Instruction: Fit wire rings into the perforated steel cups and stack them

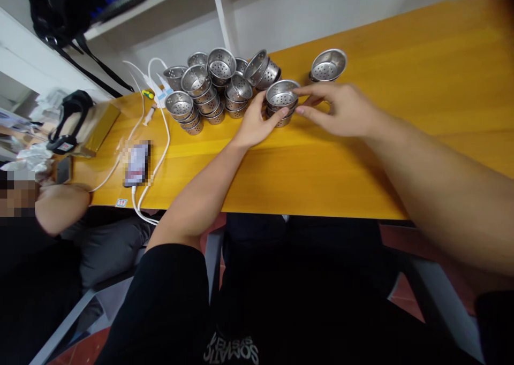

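A short stack of perforated steel strainer cups [281, 96] stands on the yellow wooden table [329, 167]. My left hand [257, 123] grips the stack's left side with thumb and fingers. My right hand [336, 109] reaches in from the right, fingertips touching the rim of the top cup. Behind and to the left lies a heap of several more such cups [212, 86], some stacked, some tipped. One single cup [328, 65] sits tilted on its own to the right of the heap.
A phone [136, 164] with white cables [158, 140] lies at the table's left. A black headset rests on a box [80, 124] at the far left. Another person's arm [60, 204] leans on the table corner. White shelving [160, 1] stands behind.
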The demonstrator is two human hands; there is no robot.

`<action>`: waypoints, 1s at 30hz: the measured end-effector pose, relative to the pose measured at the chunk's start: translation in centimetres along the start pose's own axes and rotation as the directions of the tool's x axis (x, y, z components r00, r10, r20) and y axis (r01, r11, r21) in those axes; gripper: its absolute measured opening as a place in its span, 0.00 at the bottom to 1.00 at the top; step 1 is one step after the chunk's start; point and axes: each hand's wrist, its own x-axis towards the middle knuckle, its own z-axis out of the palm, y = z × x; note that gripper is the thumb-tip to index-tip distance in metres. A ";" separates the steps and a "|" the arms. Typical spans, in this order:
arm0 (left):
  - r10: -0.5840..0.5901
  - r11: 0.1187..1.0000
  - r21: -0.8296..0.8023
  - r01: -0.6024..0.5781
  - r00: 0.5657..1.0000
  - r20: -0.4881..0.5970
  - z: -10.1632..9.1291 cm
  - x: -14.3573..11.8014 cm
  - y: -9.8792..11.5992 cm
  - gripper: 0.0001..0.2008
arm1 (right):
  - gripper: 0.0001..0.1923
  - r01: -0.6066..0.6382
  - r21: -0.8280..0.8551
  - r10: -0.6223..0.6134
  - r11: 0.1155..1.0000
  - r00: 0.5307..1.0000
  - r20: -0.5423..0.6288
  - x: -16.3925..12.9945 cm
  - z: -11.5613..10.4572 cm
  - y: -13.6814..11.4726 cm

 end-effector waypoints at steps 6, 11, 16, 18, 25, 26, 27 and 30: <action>0.030 0.996 0.080 -0.028 0.999 -0.019 0.7 -0.1 -1.1 0.58 | 0.28 -0.145 -0.195 0.111 0.970 0.978 -0.174 0.2 -1.4 2.9; 0.069 0.988 0.137 -0.071 0.997 0.022 0.7 0.0 -1.9 0.61 | 0.28 -0.302 -0.336 0.285 0.892 0.953 -0.100 0.3 -2.2 6.0; 0.086 0.977 0.196 -0.086 0.996 0.007 0.5 -0.3 -1.6 0.59 | 0.21 -0.316 -0.386 0.297 0.867 0.948 -0.112 0.7 -1.6 6.8; 0.083 0.976 0.201 -0.081 0.997 -0.001 0.5 -0.4 -1.4 0.59 | 0.21 -0.318 -0.394 0.292 0.862 0.948 -0.127 0.8 -1.5 6.7; 0.096 0.963 0.252 -0.094 0.995 0.004 0.4 -0.5 -0.8 0.57 | 0.26 -0.272 -0.358 0.247 0.893 0.962 -0.114 0.5 -1.6 6.9; 0.094 0.960 0.264 -0.093 0.996 0.009 0.4 -0.5 -0.7 0.57 | 0.26 -0.264 -0.354 0.238 0.897 0.964 -0.115 0.5 -1.6 7.0; 0.091 0.959 0.269 -0.091 0.996 0.010 0.2 -0.5 -0.5 0.57 | 0.26 -0.260 -0.349 0.231 0.900 0.965 -0.124 0.6 -1.6 7.1; 0.089 0.965 0.246 -0.086 0.996 -0.001 -0.2 -0.4 0.3 0.59 | 0.28 -0.279 -0.302 0.226 0.911 0.953 -0.201 0.9 -1.8 6.7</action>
